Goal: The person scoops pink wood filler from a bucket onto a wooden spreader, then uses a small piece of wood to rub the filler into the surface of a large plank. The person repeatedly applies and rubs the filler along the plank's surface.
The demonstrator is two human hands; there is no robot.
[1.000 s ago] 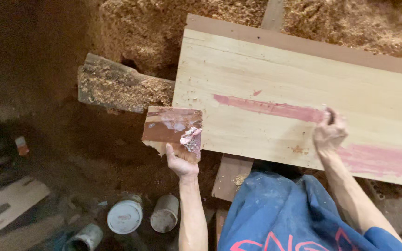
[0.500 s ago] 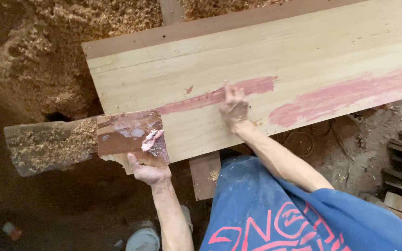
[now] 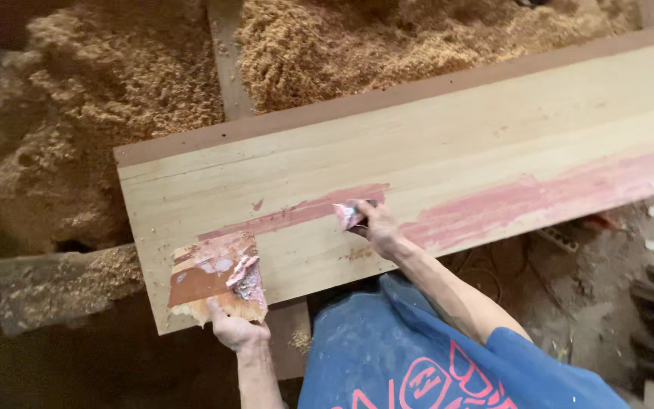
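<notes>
A long pale wooden plank [image 3: 448, 136] lies across the view with a streak of pink filler [image 3: 524, 198] smeared along its length. My left hand [image 3: 234, 329] grips a small brown board [image 3: 213, 276] by its near edge; a lump of pink filler [image 3: 244, 274] sits on that board, which rests over the plank's near left corner. My right hand [image 3: 376, 227] is on the plank near the middle of the streak and holds a small scraper [image 3: 347, 214] coated in pink filler, its blade against the wood.
Heaps of wood shavings [image 3: 115, 98] lie behind and left of the plank. A rough beam [image 3: 54, 284] covered in shavings sticks out at the left. A wooden support [image 3: 291, 333] runs under the plank. My blue shirt [image 3: 403, 356] fills the bottom.
My right hand has moved along the streak, and the filler-coated scraper now shows in it. My left hand brought the small board further over the plank's corner. The view shifted.
</notes>
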